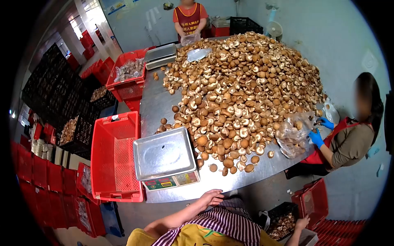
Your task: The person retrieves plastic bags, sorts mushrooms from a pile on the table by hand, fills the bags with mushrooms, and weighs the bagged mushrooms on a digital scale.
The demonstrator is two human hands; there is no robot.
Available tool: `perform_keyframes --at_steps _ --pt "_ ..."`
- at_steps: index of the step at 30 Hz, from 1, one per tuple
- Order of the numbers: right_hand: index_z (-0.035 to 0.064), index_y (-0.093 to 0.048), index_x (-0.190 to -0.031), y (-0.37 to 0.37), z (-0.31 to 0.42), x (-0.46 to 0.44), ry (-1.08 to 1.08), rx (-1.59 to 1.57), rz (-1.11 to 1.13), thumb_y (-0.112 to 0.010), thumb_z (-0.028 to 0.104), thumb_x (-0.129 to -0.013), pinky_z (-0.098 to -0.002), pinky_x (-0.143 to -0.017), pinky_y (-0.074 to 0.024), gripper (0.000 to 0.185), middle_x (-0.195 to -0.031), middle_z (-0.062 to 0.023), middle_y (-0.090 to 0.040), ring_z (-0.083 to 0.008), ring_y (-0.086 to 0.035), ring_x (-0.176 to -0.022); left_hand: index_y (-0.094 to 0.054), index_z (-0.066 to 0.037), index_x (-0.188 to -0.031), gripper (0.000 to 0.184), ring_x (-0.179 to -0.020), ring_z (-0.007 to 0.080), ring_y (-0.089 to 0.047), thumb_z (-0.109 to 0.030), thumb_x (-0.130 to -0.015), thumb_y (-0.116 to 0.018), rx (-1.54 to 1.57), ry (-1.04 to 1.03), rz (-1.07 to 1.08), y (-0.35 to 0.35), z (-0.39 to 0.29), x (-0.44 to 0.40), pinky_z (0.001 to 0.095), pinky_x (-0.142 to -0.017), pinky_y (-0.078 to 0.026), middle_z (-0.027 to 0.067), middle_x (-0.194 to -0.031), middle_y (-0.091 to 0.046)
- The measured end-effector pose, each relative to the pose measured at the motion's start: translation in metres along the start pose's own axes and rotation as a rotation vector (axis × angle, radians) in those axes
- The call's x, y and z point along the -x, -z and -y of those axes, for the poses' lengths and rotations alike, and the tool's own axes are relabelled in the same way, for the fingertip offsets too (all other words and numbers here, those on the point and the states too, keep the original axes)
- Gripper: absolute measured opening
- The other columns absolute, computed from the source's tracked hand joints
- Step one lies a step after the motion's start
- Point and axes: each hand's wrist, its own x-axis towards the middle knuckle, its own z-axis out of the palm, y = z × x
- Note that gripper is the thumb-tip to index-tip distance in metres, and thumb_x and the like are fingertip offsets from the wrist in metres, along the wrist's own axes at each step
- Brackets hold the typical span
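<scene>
Lying fwd of hands (211,198), mushrm pile (242,94)

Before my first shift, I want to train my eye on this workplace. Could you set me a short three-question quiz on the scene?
1. True or false: the brown-capped mushrooms lie heaped on the grey metal table.
2. Fill in: the co-worker on the right, wearing blue gloves, holds a clear plastic ____.
3. What stands just left, in the picture, of the nearer silver-topped weighing scale?

Key:
1. True.
2. Bag: a clear plastic bag.
3. An empty red plastic crate.
</scene>
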Motion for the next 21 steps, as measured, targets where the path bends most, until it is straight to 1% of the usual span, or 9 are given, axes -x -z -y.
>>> perform_keyframes --at_steps 2,3,4,5,9,12,14,18,21 --pt "-0.0008 -0.049 -0.135 -0.006 0.001 -0.001 -0.027 -0.052 -0.002 -0.057 0.004 -0.087 -0.0492 -0.094 -0.046 0.049 -0.136 -0.0269 -0.048 -0.0435 -0.053 -0.115 -0.052 -0.006 -0.13 0.038 -0.1 0.0222 -0.064 -0.028 -0.098 -0.055 -0.036 0.003 0.025 -0.001 -0.002 -0.006 0.0334 -0.086 -0.054 0.0136 -0.118 -0.061" --pt "-0.0037 -0.053 -0.129 -0.005 0.011 0.009 -0.051 -0.409 0.026 -0.057 0.004 -0.088 -0.0462 -0.09 -0.0476 0.042 -0.125 -0.0262 -0.057 -0.0407 -0.058 -0.108 -0.052 -0.006 -0.129 0.038 -0.1 0.0222 -0.064 -0.027 -0.098 -0.055 -0.027 0.006 0.018 -0.001 -0.002 -0.008 0.0345 -0.087 -0.054 0.0138 -0.117 -0.062" --pt "-0.0056 -0.058 -0.121 -0.028 0.015 -0.002 0.033 -0.664 0.142 -0.056 0.002 -0.087 -0.0429 -0.09 -0.0468 0.035 -0.114 -0.0241 -0.064 -0.0375 -0.06 -0.105 -0.053 -0.005 -0.129 0.037 -0.098 0.0224 -0.065 -0.026 -0.098 -0.054 -0.014 -0.006 0.027 -0.003 -0.004 -0.007 0.0346 -0.085 -0.055 0.0139 -0.114 -0.063" --pt "-0.0067 -0.061 -0.115 -0.001 0.046 0.025 0.222 -0.526 0.019 -0.058 0.0 -0.086 -0.04 -0.09 -0.0455 0.031 -0.11 -0.0225 -0.065 -0.0357 -0.061 -0.103 -0.053 -0.005 -0.129 0.036 -0.096 0.0223 -0.066 -0.025 -0.099 -0.054 -0.007 -0.01 0.03 -0.003 -0.003 -0.009 0.034 -0.084 -0.055 0.0137 -0.113 -0.064" --pt "-0.0036 -0.057 -0.121 -0.013 0.151 0.001 0.481 -0.787 -0.086 -0.065 0.006 -0.082 -0.0393 -0.099 -0.043 0.04 -0.118 -0.0203 -0.059 -0.035 -0.056 -0.113 -0.053 -0.004 -0.128 0.034 -0.093 0.0218 -0.067 -0.023 -0.1 -0.053 0.022 -0.017 0.044 0.004 0.001 -0.012 0.0327 -0.081 -0.056 0.0131 -0.111 -0.065" --pt "-0.002 -0.053 -0.126 0.058 0.253 -0.013 0.611 -0.955 -0.136 -0.062 0.011 -0.086 -0.0377 -0.096 -0.0439 0.044 -0.12 -0.0191 -0.056 -0.032 -0.055 -0.114 -0.052 -0.003 -0.129 0.034 -0.093 0.0227 -0.067 -0.021 -0.1 -0.051 0.022 -0.04 0.019 0.003 -0.009 -0.002 0.0334 -0.081 -0.056 0.0132 -0.111 -0.065" --pt "-0.002 -0.051 -0.127 0.098 0.304 -0.039 0.606 -0.955 -0.098 -0.061 0.013 -0.086 -0.04 -0.096 -0.0439 0.045 -0.12 -0.0209 -0.056 -0.033 -0.055 -0.114 -0.052 -0.002 -0.129 0.034 -0.093 0.024 -0.068 -0.021 -0.1 -0.049 0.082 -0.072 -0.052 0.006 -0.013 0.001 0.034 -0.081 -0.056 0.0136 -0.111 -0.065" --pt "0.0004 -0.049 -0.133 0.126 0.394 -0.147 0.642 -0.643 -0.496 -0.066 0.024 -0.083 -0.0443 -0.102 -0.0401 0.058 -0.128 -0.0246 -0.054 -0.0371 -0.052 -0.119 -0.053 -0.002 -0.126 0.031 -0.094 0.0259 -0.068 -0.019 -0.1 -0.049 0.169 -0.145 -0.151 0.008 -0.022 0.008 0.0354 -0.081 -0.056 0.0146 -0.11 -0.066" --pt "-0.0041 -0.049 -0.13 0.117 0.438 -0.242 0.663 -0.56 -0.583 -0.069 0.031 -0.083 -0.0459 -0.103 -0.0394 0.062 -0.132 -0.0261 -0.052 -0.04 -0.05 -0.121 -0.054 -0.003 -0.124 0.031 -0.095 0.0238 -0.067 -0.021 -0.099 -0.052 0.202 -0.178 -0.195 0.007 -0.023 0.004 0.0342 -0.081 -0.056 0.0127 -0.109 -0.066"
